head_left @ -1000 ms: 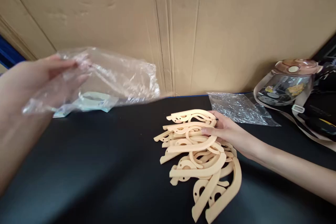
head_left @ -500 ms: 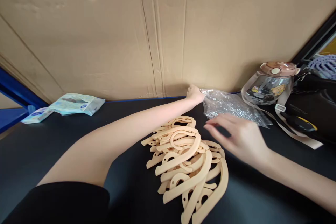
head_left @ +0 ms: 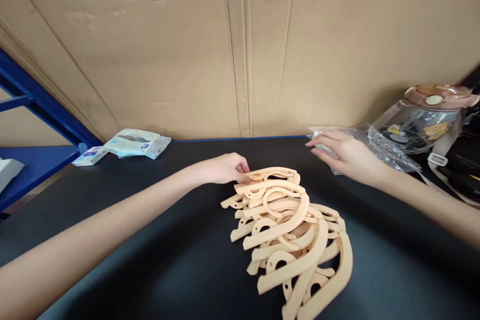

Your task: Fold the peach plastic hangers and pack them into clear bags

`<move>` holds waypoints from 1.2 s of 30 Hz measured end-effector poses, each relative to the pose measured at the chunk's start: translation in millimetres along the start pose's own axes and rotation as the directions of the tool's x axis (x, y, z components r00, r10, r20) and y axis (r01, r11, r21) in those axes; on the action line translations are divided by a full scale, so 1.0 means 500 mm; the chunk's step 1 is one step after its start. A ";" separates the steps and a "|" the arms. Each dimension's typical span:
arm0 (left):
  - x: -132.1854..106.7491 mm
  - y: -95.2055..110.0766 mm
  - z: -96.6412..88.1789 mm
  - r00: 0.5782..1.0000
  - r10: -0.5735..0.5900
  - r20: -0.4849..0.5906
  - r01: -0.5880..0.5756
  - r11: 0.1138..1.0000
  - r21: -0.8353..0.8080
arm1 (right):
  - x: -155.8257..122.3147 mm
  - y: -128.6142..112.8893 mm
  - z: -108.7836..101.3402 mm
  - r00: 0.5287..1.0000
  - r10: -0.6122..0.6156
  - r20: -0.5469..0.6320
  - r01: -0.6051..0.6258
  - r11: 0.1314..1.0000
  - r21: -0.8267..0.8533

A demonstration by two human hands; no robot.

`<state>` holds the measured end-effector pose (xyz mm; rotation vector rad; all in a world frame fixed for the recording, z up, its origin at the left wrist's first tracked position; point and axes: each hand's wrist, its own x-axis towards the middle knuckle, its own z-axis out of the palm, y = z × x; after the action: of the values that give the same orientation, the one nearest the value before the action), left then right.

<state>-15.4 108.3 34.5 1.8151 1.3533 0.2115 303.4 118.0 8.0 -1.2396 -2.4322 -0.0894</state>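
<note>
A heap of several flat, beige, curved cut-out pieces (head_left: 288,230) lies on the black table (head_left: 150,240). My left hand (head_left: 225,168) rests at the heap's far left edge, fingers curled and pinching the topmost piece. My right hand (head_left: 347,155) reaches to the back right and lies on a crumpled clear plastic bag (head_left: 390,152), fingers spread over its near end.
A cardboard wall (head_left: 240,45) closes the back of the table. A pale blue tissue pack (head_left: 137,143) and a smaller packet (head_left: 90,156) lie at the back left beside a blue metal frame (head_left: 37,105). A clear bottle with a pink lid (head_left: 423,115) and dark gear (head_left: 461,170) sit at the right.
My left hand let go of the clear bag at the back right and drew back to the heap's left edge. My right hand left the heap and moved onto the bag.
</note>
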 end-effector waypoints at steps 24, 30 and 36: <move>0.061 0.102 -0.021 0.945 0.100 -0.310 -0.278 0.744 -0.608 | 0.217 -0.121 -0.043 0.986 -0.158 0.054 0.167 0.914 -0.369; 0.064 0.081 0.019 0.941 -0.031 -0.337 -0.156 0.844 -0.513 | 0.236 -0.103 0.005 0.976 -0.144 0.163 0.126 0.985 0.114; 0.062 -0.021 -0.008 0.874 -0.178 -0.452 0.008 0.936 -0.351 | 0.249 -0.047 -0.010 0.986 0.161 0.043 -0.165 0.912 0.374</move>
<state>-12.6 137.6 19.3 1.4464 1.6191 0.8388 221.3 197.2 63.3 -1.2538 -2.2037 0.4164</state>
